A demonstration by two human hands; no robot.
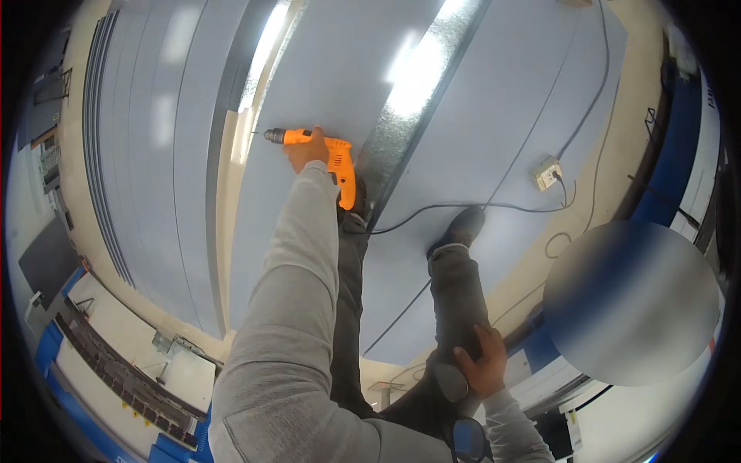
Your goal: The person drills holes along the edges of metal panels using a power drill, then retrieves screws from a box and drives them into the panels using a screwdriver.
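My left hand point(309, 149) is closed on an orange power drill point(340, 158), gripping its body behind the chuck. The drill lies sideways, with its dark chuck point(274, 136) and thin bit pointing left, close to a pale, narrow strip point(244, 135) along a panel edge. Whether the bit touches the strip, I cannot tell. A black cord runs from near the handle to the right. My right hand point(484, 363) rests on my bent right leg near the knee, thumb and fingers apart, holding nothing.
Long grey-blue sheet panels point(478, 139) lie under and around my feet, with a shiny metal channel point(417, 85) across them. A boxed power outlet point(546, 173) with cables sits at right. More stacked panels point(147, 154) lie at left. A shoe point(465, 225) stands on a panel.
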